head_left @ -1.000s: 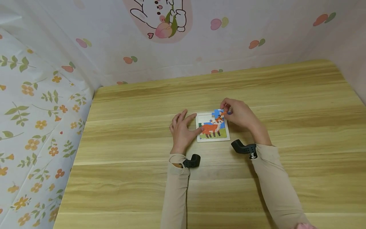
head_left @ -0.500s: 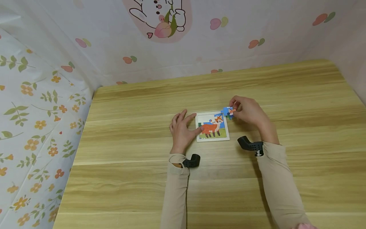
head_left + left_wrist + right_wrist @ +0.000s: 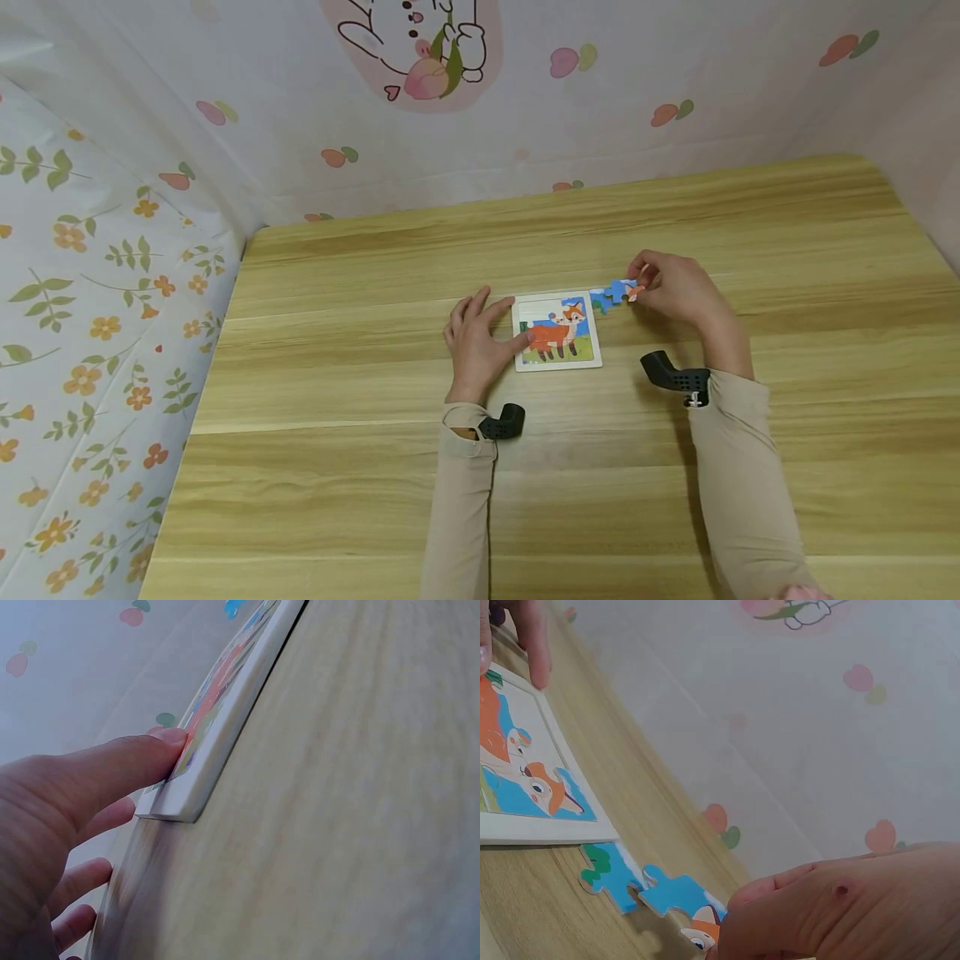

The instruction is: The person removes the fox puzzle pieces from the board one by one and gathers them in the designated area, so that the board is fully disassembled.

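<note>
A fox jigsaw puzzle (image 3: 551, 337) sits in a white frame (image 3: 558, 367), part of its upper left bare of picture. My left hand (image 3: 480, 350) lies along the frame's left side, thumb resting on the puzzle and index finger touching the upper left corner. Between thumb and fingers, my right hand (image 3: 678, 287) pinches a puzzle piece (image 3: 617, 292), blue with part of a fox's face (image 3: 703, 930). Just right of the frame a blue and green puzzle piece (image 3: 613, 876) lies on the table, close to the pinched one. The right fingertips are partly hidden in the right wrist view.
The wooden table (image 3: 360, 367) stretches wide around the puzzle. Behind it hangs a white printed curtain (image 3: 480, 158), and a floral cloth (image 3: 97, 358) covers the left side. Each wrist carries a black camera mount (image 3: 504, 422).
My right hand has moved right, taking the fox-face piece from above the frame's upper right corner out past its right side. The blue and green piece has come into sight. My left hand stays put.
</note>
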`<state>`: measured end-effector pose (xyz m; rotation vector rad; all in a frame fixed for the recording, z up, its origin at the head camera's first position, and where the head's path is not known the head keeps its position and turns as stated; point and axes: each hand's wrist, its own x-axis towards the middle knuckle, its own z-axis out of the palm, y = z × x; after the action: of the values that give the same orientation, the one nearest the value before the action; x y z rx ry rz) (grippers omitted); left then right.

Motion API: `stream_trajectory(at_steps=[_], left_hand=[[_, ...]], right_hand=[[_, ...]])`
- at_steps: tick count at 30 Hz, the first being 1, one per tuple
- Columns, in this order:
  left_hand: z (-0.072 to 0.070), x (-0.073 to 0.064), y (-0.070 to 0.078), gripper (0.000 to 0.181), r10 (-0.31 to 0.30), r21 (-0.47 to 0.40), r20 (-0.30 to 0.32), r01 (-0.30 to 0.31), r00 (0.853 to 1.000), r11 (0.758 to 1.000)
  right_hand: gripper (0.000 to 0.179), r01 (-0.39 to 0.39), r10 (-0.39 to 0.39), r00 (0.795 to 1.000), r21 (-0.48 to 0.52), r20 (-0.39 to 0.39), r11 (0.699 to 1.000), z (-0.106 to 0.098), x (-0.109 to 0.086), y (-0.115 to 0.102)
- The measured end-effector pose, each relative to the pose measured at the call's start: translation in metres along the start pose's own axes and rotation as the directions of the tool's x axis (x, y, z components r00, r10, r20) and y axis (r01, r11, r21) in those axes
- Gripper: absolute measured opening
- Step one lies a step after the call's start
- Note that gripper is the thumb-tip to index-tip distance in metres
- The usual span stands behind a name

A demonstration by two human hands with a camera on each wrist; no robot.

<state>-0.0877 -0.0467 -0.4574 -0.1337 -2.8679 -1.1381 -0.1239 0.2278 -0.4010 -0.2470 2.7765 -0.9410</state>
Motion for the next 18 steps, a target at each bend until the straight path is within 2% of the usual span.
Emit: stream_trajectory(at_steps=[11, 18], left_hand=[[-0.001, 0.000, 0.001, 0.055, -0.001, -0.001, 0.000, 0.001, 1.000, 1.000], [-0.001, -0.001, 0.001, 0.055, -0.001, 0.004, 0.002, 0.001, 1.000, 1.000]], right_hand=[[0.022, -0.023, 0.024, 1.000, 0.020, -0.006, 1.000, -0.001, -0.001, 0.011], [0.021, 0.001, -0.001, 1.000, 0.022, 0.000, 1.000, 0.000, -0.001, 0.017]])
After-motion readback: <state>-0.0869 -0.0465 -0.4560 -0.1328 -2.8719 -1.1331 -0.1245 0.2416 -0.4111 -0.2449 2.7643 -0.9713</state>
